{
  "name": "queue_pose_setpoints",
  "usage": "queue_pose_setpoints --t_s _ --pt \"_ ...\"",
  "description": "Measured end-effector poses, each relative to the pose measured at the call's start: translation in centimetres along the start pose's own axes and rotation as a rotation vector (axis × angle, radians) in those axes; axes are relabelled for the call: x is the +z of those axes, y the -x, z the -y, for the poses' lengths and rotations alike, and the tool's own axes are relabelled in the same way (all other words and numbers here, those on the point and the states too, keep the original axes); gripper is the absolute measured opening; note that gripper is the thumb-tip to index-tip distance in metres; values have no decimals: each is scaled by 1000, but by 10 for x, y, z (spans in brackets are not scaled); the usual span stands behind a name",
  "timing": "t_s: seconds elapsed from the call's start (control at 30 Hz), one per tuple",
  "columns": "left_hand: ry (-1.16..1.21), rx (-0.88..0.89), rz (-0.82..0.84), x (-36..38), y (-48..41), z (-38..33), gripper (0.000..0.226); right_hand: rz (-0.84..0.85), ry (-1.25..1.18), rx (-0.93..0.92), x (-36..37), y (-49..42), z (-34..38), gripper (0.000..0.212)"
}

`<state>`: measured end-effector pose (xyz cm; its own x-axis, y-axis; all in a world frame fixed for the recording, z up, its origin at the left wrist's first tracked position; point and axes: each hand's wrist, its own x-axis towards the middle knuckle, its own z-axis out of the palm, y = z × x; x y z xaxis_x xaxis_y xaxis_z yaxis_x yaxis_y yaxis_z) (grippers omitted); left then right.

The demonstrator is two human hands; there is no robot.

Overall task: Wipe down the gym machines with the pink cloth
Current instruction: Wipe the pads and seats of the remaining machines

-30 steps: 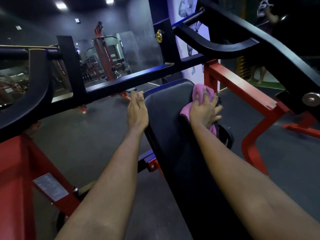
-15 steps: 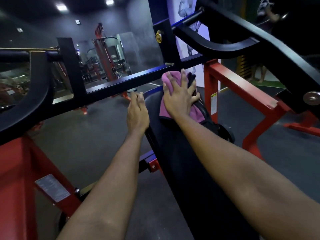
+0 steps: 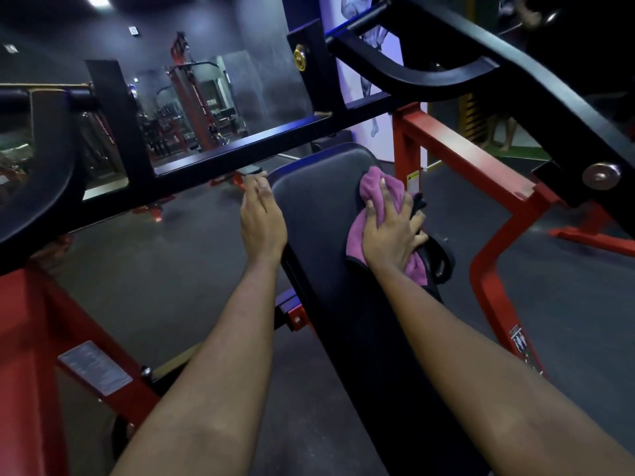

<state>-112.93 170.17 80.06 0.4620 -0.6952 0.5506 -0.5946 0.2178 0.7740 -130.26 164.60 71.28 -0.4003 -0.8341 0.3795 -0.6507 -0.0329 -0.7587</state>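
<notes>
The pink cloth [image 3: 357, 235] is crumpled and soft, one bunched end poking out past the fingertips and another fold hanging below the wrist. It lies on the right edge of the black pad [image 3: 319, 207], under the right hand [image 3: 391, 231], whose spread fingers curl over it and hold it against the pad. The left hand [image 3: 263, 225] rests flat, fingers straight and together, on the pad's left edge, below the black bar [image 3: 240, 156].
</notes>
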Motion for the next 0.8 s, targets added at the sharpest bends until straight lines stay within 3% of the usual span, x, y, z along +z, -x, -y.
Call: queue_pose_setpoints --t_s 0.23,0.47,0.57,0.67,0.8 --pt "-1 44 -33 2 -2 5 40 -10 16 153 5 32 -63 61" --pt "-25 38 0 2 -1 0 48 -65 -152 406 4 84 -88 44" --pt "21 15 68 -2 -5 1 50 -96 -217 198 -2 81 -35 41" --pt "73 7 194 -10 -16 9 50 0 -264 -45 -7 55 45 48" --pt "153 -3 308 -19 -29 18 50 30 -132 -313 0 47 109 54"
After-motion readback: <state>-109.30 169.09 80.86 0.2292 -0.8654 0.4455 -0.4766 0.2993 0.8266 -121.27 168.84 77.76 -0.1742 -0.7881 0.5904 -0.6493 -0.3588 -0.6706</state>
